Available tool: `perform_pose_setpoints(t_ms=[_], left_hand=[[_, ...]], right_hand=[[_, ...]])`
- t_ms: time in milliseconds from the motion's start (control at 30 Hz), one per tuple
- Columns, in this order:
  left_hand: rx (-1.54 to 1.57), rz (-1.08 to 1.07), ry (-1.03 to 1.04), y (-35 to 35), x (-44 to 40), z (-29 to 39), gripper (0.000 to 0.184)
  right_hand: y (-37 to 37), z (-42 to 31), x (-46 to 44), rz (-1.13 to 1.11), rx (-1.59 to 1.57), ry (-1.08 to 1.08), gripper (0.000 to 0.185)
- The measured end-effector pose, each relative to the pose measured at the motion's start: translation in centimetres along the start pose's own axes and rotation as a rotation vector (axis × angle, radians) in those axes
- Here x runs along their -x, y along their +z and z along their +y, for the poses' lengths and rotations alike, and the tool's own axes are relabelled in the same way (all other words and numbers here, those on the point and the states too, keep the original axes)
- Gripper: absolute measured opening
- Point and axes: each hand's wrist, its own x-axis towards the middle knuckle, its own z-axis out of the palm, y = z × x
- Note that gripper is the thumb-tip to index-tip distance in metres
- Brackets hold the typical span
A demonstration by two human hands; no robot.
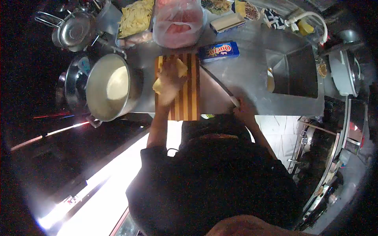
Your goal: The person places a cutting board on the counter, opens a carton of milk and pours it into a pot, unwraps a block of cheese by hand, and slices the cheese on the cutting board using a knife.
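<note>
A striped wooden cutting board lies at the front of the steel counter, with pale yellow food pieces on it. Over these pieces is my left hand, smeared by motion. Its fingers do not show clearly enough to tell whether they grip anything. My right hand, at the counter's front edge, is closed around the handle of a long knife. The blade slants up and left, its tip near the board's right edge. Behind the knife lies a blue Quezo box.
Left of the board stands a large metal pot with pale contents. Along the back are a strainer, a bag of yellow strips, a plastic bag of reddish food and another box. A sink is at right.
</note>
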Motion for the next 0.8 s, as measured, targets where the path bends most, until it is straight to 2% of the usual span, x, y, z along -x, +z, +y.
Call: perform_pose_setpoints(t_ms=[100,133,267,333,400,467,500,533,600,700,733,800], left_hand=[[-0.218,-0.098,-0.156,3.6,1.2,-5.9,0.086],[-0.253,-0.095,-0.181,4.7,1.5,-7.2,0.094],[0.019,-0.068,-0.288,3.6,0.4,-7.8,0.092],[0.26,-0.057,-0.428,3.4,-1.1,-9.2,0.091],[0.104,-0.061,-0.248,4.8,-2.2,-12.4,0.084],[-0.048,-0.066,-0.067,8.0,-2.6,-16.8,0.078],[-0.125,-0.067,0.022,9.3,-2.6,-18.5,0.075],[-0.111,-0.099,-0.007,9.5,-2.4,-19.3,0.071],[-0.102,-0.147,-0.045,9.5,-2.0,-20.6,0.067],[-0.063,-0.149,-0.055,8.4,-0.3,-20.3,0.064],[-0.047,-0.138,-0.049,8.0,0.3,-20.2,0.064],[0.0,-0.126,-0.035,7.4,1.3,-19.5,0.062]], right_hand=[[1.5,1.0,0.3,0.241,0.135,-0.133,0.041],[2.0,1.1,0.5,0.251,0.07,-0.109,0.037],[3.7,1.7,0.5,0.227,-0.176,-0.043,0.026],[4.4,1.9,0.1,0.176,-0.352,-0.019,0.023],[5.1,1.0,-1.2,0.123,-0.587,0.002,0.022],[4.5,-1.5,-3.3,0.107,-0.586,-0.144,0.027],[5.4,-2.4,-5.1,0.123,-0.78,-0.222,0.026],[6.1,-3.1,-7.1,0.137,-0.973,-0.304,0.025],[5.2,-4.3,-10.7,0.167,-0.618,-0.248,0.028],[6.3,-3.3,-15.6,0.321,-0.473,-0.329,0.041],[6.5,-3.3,-14.9,0.383,-0.299,-0.246,0.036],[8.3,-4.5,-11.2,0.242,-0.695,-0.217,0.038]])
